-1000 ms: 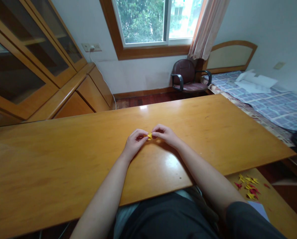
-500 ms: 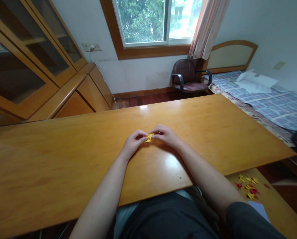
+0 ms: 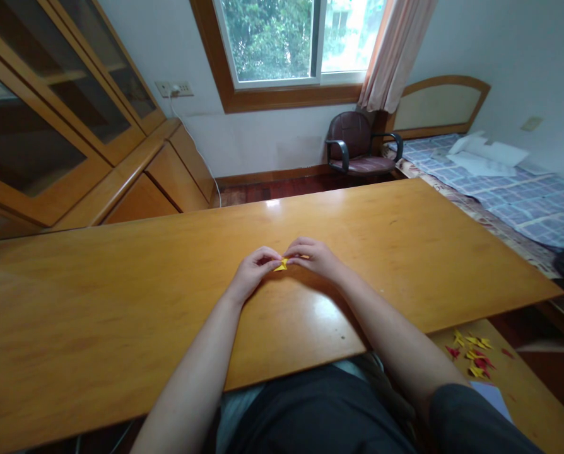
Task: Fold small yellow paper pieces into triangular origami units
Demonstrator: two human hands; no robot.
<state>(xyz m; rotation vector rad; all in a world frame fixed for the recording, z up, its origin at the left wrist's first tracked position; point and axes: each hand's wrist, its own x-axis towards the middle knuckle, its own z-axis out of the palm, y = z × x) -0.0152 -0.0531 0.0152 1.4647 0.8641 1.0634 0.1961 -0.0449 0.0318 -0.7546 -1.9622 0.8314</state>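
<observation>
A small folded yellow paper piece is pinched between both hands over the middle of the wooden table. My left hand grips its left end with thumb and fingertips closed. My right hand pinches its right end, fingers curled over it. Both wrists rest on the tabletop. Most of the paper is hidden by the fingers.
Several small yellow and red folded paper pieces lie on a lower wooden surface at the right, beside a white sheet. Beyond the table stand a dark office chair, a bed and wooden cabinets.
The hands stay in place, with only small finger shifts. The yellow piece now shows a little lower and more to the left between the fingertips.
</observation>
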